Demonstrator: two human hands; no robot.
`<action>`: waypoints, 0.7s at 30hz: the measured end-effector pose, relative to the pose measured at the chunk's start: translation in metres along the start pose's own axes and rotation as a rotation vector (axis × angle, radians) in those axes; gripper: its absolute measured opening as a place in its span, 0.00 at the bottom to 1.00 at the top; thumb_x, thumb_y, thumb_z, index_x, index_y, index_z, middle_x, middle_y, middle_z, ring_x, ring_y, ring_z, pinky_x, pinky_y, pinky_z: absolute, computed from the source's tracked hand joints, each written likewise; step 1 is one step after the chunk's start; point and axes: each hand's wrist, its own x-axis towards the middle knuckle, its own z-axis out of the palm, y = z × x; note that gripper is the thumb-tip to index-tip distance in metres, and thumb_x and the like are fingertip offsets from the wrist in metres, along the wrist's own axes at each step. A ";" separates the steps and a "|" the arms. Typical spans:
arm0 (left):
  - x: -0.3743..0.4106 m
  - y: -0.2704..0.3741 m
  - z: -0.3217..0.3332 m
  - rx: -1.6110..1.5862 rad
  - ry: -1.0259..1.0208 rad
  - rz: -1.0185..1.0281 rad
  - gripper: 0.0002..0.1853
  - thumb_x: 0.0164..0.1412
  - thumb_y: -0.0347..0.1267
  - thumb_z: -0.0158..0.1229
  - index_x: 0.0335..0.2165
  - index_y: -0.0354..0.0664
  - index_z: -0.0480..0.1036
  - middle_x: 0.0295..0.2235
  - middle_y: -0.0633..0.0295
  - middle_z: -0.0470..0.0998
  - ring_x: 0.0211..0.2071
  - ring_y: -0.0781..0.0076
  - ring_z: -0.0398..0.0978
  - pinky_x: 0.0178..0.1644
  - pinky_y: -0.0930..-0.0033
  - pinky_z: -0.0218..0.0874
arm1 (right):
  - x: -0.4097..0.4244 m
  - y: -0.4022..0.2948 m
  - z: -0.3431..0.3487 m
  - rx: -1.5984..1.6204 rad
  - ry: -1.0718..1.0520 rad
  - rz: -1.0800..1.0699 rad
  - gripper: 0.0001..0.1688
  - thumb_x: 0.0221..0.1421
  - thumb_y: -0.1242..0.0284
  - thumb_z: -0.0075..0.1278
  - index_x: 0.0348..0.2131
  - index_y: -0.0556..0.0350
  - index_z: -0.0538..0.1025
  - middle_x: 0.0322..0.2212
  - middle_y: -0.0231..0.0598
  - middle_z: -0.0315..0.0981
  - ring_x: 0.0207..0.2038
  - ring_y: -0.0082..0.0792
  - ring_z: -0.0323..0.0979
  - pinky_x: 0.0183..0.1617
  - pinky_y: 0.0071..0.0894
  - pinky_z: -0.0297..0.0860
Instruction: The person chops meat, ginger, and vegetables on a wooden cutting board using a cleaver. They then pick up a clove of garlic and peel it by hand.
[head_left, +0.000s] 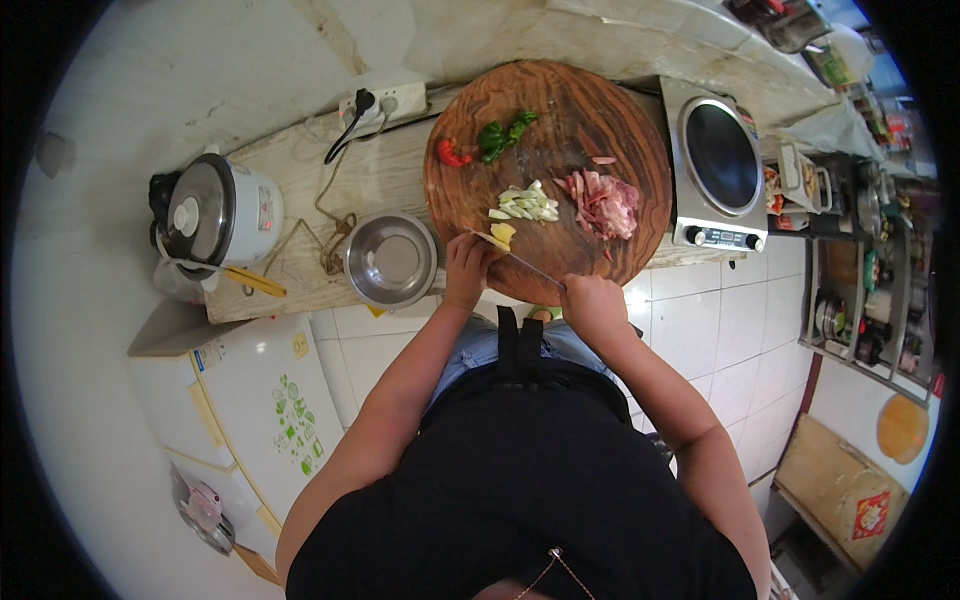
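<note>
My right hand (592, 304) is closed on the handle of a kitchen knife (534, 268), whose blade points left over the near edge of a round wooden chopping board (555, 262). My left hand (469, 266) presses at a pale yellow piece, possibly ginger, beside the blade. Yellow slices (502, 234) lie just past the blade. Farther in are sliced pale green-white pieces (525, 202) and, to their right, a pile of sliced raw meat (602, 204). Green pepper pieces (493, 141) and a red pepper (452, 153) rest towards the board's far left.
A steel bowl (391, 259) stands left of the board, with a rice cooker (217, 214) farther left. A power strip (386, 103) with cords lies by the wall. An induction cooker (720, 161) stands on the right. Shelves (862, 300) hold kitchenware at far right.
</note>
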 end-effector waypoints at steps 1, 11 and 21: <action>0.000 0.000 0.000 -0.006 -0.006 -0.001 0.17 0.42 0.24 0.64 0.35 0.41 0.71 0.40 0.58 0.70 0.44 0.53 0.66 0.47 0.57 0.61 | 0.001 0.000 0.002 -0.002 -0.008 0.003 0.07 0.47 0.74 0.46 0.25 0.57 0.75 0.23 0.51 0.75 0.28 0.52 0.75 0.33 0.47 0.71; 0.002 0.001 -0.003 0.013 -0.020 0.019 0.17 0.40 0.25 0.64 0.34 0.41 0.71 0.40 0.58 0.70 0.42 0.52 0.67 0.45 0.57 0.62 | 0.052 -0.017 0.059 0.054 0.072 0.046 0.08 0.47 0.72 0.47 0.25 0.55 0.77 0.24 0.52 0.75 0.29 0.51 0.76 0.33 0.47 0.72; 0.011 0.008 -0.023 0.038 -0.084 -0.015 0.18 0.41 0.27 0.65 0.35 0.42 0.71 0.41 0.58 0.67 0.43 0.51 0.64 0.47 0.56 0.59 | 0.051 -0.003 0.045 0.136 0.150 0.023 0.12 0.49 0.65 0.49 0.26 0.54 0.77 0.22 0.53 0.74 0.28 0.53 0.75 0.34 0.50 0.71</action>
